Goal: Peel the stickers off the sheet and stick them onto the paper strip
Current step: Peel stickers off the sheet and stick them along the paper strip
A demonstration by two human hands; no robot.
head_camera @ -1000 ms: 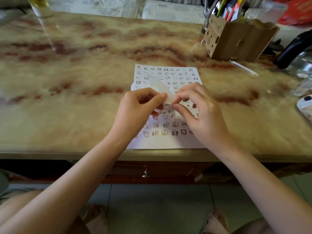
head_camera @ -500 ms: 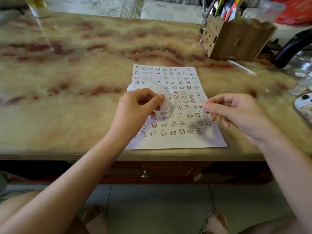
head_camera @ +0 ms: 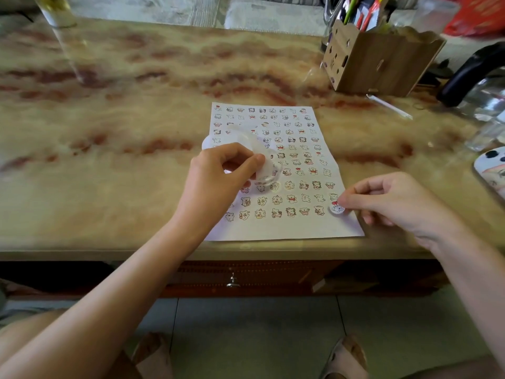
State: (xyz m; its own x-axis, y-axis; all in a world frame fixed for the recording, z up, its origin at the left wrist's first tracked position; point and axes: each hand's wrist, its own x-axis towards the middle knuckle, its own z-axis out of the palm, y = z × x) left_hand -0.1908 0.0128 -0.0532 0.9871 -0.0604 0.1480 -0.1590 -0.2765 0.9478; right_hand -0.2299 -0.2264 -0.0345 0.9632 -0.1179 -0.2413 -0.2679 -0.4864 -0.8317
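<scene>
Head view, right hand (head_camera: 396,205) pinches sticker (head_camera: 337,209), near sheet (head_camera: 273,231) edge

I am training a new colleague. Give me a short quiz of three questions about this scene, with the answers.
1. True or false: the right hand pinches a round sticker near the right edge of the printed paper.
2. What does the left hand hold? A) a pen B) a curled translucent strip C) a cup
3. Fill in: the wooden pen holder stands at the far ____ side of the table.
Key: 1 true; 2 B; 3 right.
</scene>
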